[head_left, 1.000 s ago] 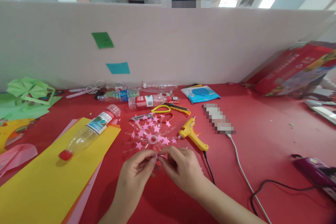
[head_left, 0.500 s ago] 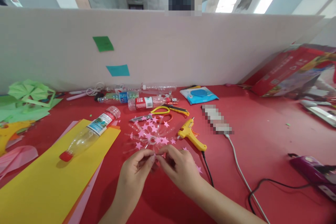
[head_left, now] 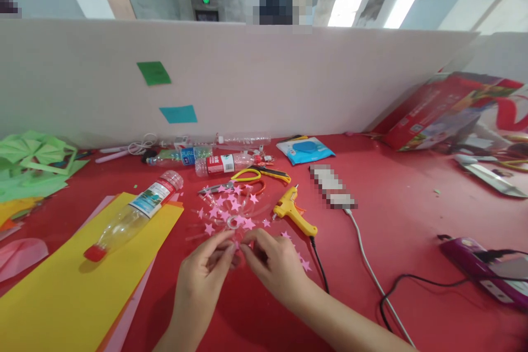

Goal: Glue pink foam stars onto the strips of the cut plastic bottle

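My left hand [head_left: 206,270] is closed in a pinch on a small pink paper star [head_left: 236,246], mostly hidden by the fingertips. Close beside it, my right hand [head_left: 277,265] has thumb and fingers pinched at the star's edge; whether it grips the star too is unclear. Just beyond both hands lies a clear plastic bottle piece [head_left: 233,222], cut into spread strips that carry several pink stars. More loose pink stars [head_left: 306,265] lie to the right of my right hand. A yellow glue gun [head_left: 293,212] rests farther right, its black cord running toward me.
Scissors [head_left: 247,176] and a yellow cutter [head_left: 272,174] lie behind the strips, with several plastic bottles [head_left: 220,164] beyond. Yellow paper [head_left: 124,280] with a bottle [head_left: 136,214] on it is at left. Blue wipes [head_left: 306,150], a blurred-out device [head_left: 332,186] and a purple power strip [head_left: 482,267] are rightward.
The view has shifted slightly, so things appear a little farther left. My hands stay pinched together, with a small gap now showing between the right fingertips and the left.
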A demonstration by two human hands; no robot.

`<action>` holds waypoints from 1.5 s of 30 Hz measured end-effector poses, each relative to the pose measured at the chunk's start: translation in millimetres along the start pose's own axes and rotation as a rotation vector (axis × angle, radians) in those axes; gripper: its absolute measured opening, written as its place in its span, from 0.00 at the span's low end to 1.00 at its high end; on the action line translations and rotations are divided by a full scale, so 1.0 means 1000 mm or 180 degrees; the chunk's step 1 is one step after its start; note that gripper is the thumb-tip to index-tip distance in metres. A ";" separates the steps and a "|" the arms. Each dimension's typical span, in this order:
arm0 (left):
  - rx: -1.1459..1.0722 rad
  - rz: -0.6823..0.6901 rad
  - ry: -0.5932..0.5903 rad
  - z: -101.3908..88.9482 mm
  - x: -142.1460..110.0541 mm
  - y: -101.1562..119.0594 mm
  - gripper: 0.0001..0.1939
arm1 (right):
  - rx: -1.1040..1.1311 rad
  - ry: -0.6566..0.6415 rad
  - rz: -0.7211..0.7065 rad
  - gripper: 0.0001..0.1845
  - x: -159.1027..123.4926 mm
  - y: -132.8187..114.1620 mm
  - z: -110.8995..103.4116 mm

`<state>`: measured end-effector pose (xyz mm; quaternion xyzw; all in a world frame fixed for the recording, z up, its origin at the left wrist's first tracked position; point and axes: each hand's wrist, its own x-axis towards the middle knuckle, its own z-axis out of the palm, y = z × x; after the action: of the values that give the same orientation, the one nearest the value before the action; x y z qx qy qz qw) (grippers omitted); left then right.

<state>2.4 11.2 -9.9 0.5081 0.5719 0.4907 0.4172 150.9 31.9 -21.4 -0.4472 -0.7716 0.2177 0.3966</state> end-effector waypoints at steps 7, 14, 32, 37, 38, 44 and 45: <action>-0.0034 -0.0233 -0.0067 0.000 0.000 0.007 0.12 | -0.0062 -0.0012 -0.0010 0.09 0.001 -0.002 -0.001; -0.0263 -0.0665 -0.0348 0.001 0.001 0.004 0.13 | -0.0063 -0.0004 -0.0090 0.09 0.001 -0.001 0.000; 0.0072 -0.0417 -0.0043 -0.001 -0.002 0.005 0.18 | -0.0241 0.0098 -0.0180 0.10 0.000 0.002 0.003; -0.0260 -0.0761 -0.0290 -0.001 -0.001 0.006 0.18 | -0.0257 0.0108 -0.0195 0.10 0.000 0.001 0.004; -0.0303 -0.0782 -0.0276 -0.002 -0.001 0.005 0.18 | -0.0259 0.0102 -0.0192 0.11 0.000 0.001 0.004; -0.0353 -0.0871 -0.0450 0.000 0.001 0.002 0.18 | -0.0216 0.0081 -0.0195 0.11 0.000 0.001 0.004; -0.0348 -0.0876 -0.0450 0.000 0.002 0.001 0.18 | -0.0212 0.0072 -0.0186 0.11 0.000 0.002 0.004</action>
<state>2.5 12.7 -8.5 0.4347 0.5778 0.4222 0.5467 148.5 32.8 -24.7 -0.4398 -0.7866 0.1752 0.3963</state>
